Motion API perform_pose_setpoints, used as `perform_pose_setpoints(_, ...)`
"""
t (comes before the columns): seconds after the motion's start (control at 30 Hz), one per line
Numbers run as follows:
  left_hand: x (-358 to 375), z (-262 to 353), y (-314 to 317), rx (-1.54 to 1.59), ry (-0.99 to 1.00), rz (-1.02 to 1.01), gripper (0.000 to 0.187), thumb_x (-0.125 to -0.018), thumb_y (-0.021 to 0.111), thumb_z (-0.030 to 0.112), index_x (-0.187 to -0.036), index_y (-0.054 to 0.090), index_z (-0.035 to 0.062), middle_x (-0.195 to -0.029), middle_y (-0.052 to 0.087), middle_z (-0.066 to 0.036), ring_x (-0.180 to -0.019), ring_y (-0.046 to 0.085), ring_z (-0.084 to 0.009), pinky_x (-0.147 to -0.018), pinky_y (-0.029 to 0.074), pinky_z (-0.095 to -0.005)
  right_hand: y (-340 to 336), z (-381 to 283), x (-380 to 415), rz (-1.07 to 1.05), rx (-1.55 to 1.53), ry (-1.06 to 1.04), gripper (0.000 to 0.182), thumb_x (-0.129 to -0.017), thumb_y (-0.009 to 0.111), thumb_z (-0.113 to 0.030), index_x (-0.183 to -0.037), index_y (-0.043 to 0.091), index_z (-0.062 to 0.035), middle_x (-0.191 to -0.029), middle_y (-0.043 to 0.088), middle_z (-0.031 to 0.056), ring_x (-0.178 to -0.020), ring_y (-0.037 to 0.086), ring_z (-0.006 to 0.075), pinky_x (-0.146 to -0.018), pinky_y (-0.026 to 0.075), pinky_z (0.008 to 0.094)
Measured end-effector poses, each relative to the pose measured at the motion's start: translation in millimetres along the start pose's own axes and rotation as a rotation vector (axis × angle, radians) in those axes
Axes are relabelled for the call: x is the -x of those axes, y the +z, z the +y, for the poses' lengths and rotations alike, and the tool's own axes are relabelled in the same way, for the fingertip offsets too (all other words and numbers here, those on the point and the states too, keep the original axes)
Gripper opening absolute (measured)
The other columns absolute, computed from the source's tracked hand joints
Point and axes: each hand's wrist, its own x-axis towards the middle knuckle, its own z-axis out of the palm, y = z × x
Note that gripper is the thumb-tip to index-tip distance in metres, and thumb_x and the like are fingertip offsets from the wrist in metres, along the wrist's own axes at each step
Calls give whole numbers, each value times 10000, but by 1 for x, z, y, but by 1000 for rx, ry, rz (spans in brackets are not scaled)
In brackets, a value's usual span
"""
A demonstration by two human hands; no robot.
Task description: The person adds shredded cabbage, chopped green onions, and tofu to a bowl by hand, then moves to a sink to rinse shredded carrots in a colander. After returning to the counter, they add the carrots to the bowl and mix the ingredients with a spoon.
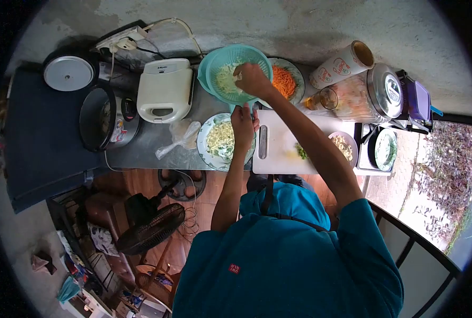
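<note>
A teal strainer [211, 65] holds pale shredded vegetable [226, 80] and stands at the back of the counter, with another teal bowl partly showing behind it. My left hand [243, 126] is closed around the strainer's handle at its near side. Inside the strainer, my right hand [253, 79] has its fingers closed on some of the pale shreds. A patterned plate [202, 145] with more pale shreds lies just left of my left hand. Orange shreds [283, 81] rest on another plate behind my right wrist.
A white cutting board [278, 132] with chopped greens [301, 151] lies at the right, beside a bowl [343, 147]. A sandwich maker [164, 90], plastic bag [180, 140] and rice cooker [110, 117] stand left. A glass [327, 98] and large jar [360, 95] stand back right.
</note>
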Motion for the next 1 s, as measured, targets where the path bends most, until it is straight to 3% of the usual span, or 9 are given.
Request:
perform_pose_setpoints(0.13, -7, 3, -3, 37, -14, 23, 199, -977, 440, 238, -893, 439, 58, -698, 493, -37, -436, 374, -80, -392, 290, -226, -23, -1, -14, 1, -108, 47, 261, -581, 712, -104, -826, 696, -16, -880, 651, 194, -825, 641, 327, -792, 511, 373)
perform_pose_setpoints(0.3, -12, 10, -9, 39, -32, -20, 194, -976, 440, 236, -911, 441, 53, -698, 490, -37, -449, 382, -84, -397, 296, -231, -21, 8, -18, 45, -161, 113, 285, -598, 725, -92, -869, 690, -9, -836, 665, 193, -752, 669, 292, -730, 532, 347)
perform_pose_setpoints(0.47, -18, 8, -13, 30, 0, -38, 239, -982, 438, 252, -846, 390, 61, -660, 485, -42, -417, 382, -77, -371, 270, -228, -27, 8, -14, 27, -472, 361, 355, -641, 773, -114, -925, 660, 66, -706, 678, 166, -608, 682, 181, -609, 542, 285)
perform_pose_setpoints(0.7, -23, 10, -16, -1, -58, 18, 252, -979, 434, 250, -841, 419, 40, -628, 483, -46, -406, 388, -93, -361, 288, -240, -27, 9, -16, 20, -458, 381, 385, -686, 777, -116, -987, 639, 83, -795, 687, 146, -668, 686, 169, -587, 541, 263)
perform_pose_setpoints(0.77, -31, 8, -21, -17, -37, 3, 244, -977, 431, 255, -886, 457, 30, -617, 480, -46, -399, 391, -99, -356, 299, -253, -28, 7, -22, 28, -552, 495, 399, -683, 775, -93, -1001, 629, 97, -761, 680, 129, -682, 682, 155, -593, 542, 267)
perform_pose_setpoints(0.9, -39, 13, -23, -39, -58, 47, 235, -975, 433, 241, -886, 458, 26, -613, 479, -49, -391, 393, -107, -347, 295, -261, -19, 11, -28, -10, -574, 427, 393, -686, 774, -83, -979, 615, 124, -775, 671, 138, -703, 677, 159, -617, 557, 270)
perform_pose_setpoints(0.97, -41, 20, -25, -53, -57, 56, 229, -974, 436, 236, -880, 453, 28, -615, 479, -51, -390, 394, -112, -346, 293, -262, -22, 4, -28, 66, -856, 477, 392, -643, 771, 13, -955, 597, 175, -831, 660, 216, -679, 678, 234, -616, 592, 297)
perform_pose_setpoints(1.0, -43, 20, -29, -64, -58, 67, 225, -972, 440, 232, -874, 447, 30, -617, 480, -53, -390, 395, -117, -345, 292, -263, -20, 8, -28, 69, -858, 478, 392, -643, 771, 13, -955, 597, 175, -831, 660, 216, -679, 678, 234, -616, 592, 297)
